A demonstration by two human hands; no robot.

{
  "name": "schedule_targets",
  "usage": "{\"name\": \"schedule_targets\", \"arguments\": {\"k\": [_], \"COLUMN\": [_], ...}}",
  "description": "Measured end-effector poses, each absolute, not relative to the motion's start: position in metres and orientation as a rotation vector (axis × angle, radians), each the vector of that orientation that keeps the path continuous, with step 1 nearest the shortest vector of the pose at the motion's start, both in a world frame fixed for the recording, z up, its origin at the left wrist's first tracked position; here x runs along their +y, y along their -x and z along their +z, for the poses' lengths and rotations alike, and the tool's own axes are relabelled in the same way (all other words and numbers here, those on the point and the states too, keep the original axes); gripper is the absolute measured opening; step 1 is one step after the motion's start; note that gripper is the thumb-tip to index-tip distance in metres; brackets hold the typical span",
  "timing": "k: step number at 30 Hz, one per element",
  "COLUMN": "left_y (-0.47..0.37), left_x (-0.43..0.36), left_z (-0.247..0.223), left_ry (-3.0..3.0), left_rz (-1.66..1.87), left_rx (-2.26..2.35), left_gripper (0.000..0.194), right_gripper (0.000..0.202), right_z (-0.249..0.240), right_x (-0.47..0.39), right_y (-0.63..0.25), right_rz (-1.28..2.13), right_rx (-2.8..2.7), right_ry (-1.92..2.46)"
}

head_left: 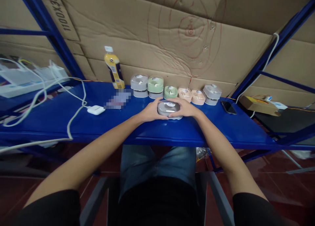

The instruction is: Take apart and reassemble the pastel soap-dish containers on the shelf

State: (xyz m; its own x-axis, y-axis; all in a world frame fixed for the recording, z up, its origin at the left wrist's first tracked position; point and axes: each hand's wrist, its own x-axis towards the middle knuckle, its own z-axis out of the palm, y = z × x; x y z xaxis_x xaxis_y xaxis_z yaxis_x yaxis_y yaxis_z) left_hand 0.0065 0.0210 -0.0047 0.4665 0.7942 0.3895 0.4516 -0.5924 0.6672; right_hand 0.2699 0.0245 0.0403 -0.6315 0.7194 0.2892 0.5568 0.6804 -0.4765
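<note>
Between left hand (152, 112) and right hand (185, 108) lies a grey rounded plastic box (165, 109), long axis crosswise. Both, half-curled, clasp its ends

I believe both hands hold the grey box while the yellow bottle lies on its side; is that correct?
Not quite: the head view shows the yellow bottle standing upright. The left hand and right hand do hold the grey box.

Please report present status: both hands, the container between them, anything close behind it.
Left hand and right hand gripping gray container, one each side. Container low at blue table; contact unclear. Small green container close behind.
</note>
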Motion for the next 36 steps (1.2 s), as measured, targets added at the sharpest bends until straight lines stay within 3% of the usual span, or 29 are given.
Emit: {"name": "schedule_targets", "arguments": {"k": [8, 13, 17, 23, 30, 36], "left_y": [-0.002, 0.001, 0.001, -0.001, -0.001, 0.000], "left_x": [0.021, 0.019, 0.019, 0.021, 0.022, 0.023], "left_z": [-0.004, -0.003, -0.003, -0.005, -0.009, -0.011], "left_ry": [-2.242, -2.178, -2.181, -2.256, -2.325, -2.349], "left_rz": [0.951, 0.986, 1.126, 1.079, 0.991, 0.973], "left_rx": [1.023, 1.025, 1.096, 1.192, 1.212, 1.209], "left_gripper": [0.116, 0.116, 0.098, 0.081, 0.075, 0.073], "right_gripper": [0.105, 0.094, 0.087, 0.082, 0.071, 0.081], "right_z": [0.034, 0.042, 0.063, 0.085, 0.059, 0.051], "right_x": [0.021, 0.013, 0.018, 0.060, 0.092, 0.083], "right_y": [-0.278, -0.288, -0.314, -0.353, -0.337, -0.329], "right_rz": [0.508, 0.550, 0.303, -0.250, -0.400, -0.403], "right_rx": [-2.440, -2.355, -2.170, -1.589, -1.364, -1.406], "right_ry": [0.979, 1.000, 1.115, 1.710, 1.963, 1.885]}}
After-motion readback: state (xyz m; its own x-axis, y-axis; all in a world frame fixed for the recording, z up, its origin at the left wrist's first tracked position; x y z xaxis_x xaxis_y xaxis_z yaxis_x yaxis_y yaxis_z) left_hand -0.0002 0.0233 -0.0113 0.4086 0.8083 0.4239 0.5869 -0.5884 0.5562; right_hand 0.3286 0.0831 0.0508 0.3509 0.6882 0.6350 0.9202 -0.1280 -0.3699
